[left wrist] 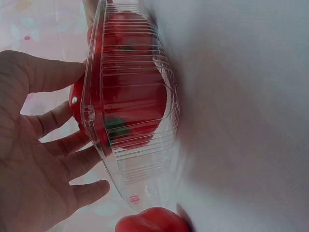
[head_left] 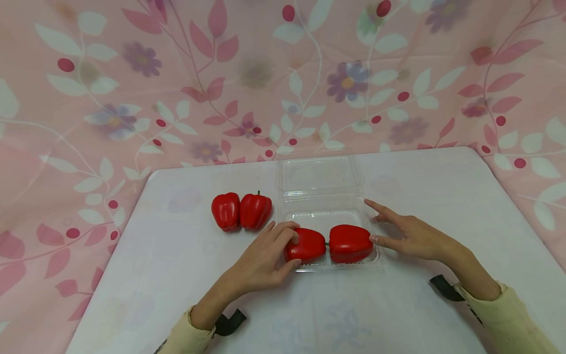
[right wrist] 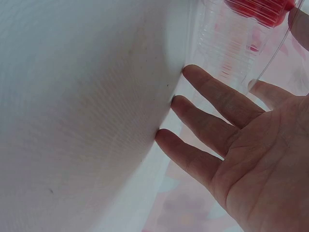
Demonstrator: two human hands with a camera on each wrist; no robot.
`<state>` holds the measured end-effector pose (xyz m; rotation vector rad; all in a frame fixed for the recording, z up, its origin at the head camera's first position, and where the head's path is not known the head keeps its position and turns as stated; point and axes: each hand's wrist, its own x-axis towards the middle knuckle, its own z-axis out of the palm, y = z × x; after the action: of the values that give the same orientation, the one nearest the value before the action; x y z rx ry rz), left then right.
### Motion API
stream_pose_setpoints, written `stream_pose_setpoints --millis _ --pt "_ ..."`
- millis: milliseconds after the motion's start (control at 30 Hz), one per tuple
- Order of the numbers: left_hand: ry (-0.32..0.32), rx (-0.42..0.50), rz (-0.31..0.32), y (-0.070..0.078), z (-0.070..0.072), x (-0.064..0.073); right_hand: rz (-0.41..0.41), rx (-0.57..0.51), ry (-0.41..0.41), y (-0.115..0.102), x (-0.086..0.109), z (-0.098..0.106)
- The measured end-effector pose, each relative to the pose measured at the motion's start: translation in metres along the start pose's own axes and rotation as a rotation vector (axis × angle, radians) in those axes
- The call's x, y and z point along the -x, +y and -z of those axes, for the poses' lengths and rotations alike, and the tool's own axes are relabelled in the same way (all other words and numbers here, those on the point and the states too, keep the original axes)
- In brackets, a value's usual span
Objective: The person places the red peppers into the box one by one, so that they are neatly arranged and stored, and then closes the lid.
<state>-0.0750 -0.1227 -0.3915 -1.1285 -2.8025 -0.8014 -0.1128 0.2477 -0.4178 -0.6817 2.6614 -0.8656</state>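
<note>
Two red bell peppers lie on their sides, end to end, in a clear plastic clamshell box (head_left: pixel 371 255). My left hand (head_left: pixel 269 255) holds the left bell pepper (head_left: pixel 311 244), thumb at its near side and fingers over its far side. Through the ribbed box wall, that pepper's green part (left wrist: pixel 116 126) shows in the left wrist view. Beside the right bell pepper (head_left: pixel 350 244), my right hand (head_left: pixel 413 237) is spread, its thumb tip right at the pepper's end and the box rim. Several of its fingertips (right wrist: pixel 165 137) rest on the tabletop in the right wrist view.
Two more red bell peppers, a left one (head_left: pixel 226 211) and a right one with a stem (head_left: pixel 255 211), stand side by side left of the box. The box's lid (head_left: pixel 320 174) lies open toward the back. A pink floral cloth (head_left: pixel 256 73) hangs behind the white table (head_left: pixel 185 275).
</note>
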Motion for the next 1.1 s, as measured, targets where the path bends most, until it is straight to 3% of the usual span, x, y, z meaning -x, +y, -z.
stream_pose_setpoints --millis 400,733,1100 --pt "-0.014 0.045 0.046 -0.001 0.0 0.0 0.005 -0.002 -0.001 0.002 0.0 -0.002" --pt "0.047 0.052 0.059 -0.001 0.009 0.001 0.009 -0.008 -0.003 0.001 0.0 -0.001" --pt "0.074 0.075 0.089 -0.003 0.013 0.009 0.006 -0.02 0.001 0.002 0.0 -0.001"
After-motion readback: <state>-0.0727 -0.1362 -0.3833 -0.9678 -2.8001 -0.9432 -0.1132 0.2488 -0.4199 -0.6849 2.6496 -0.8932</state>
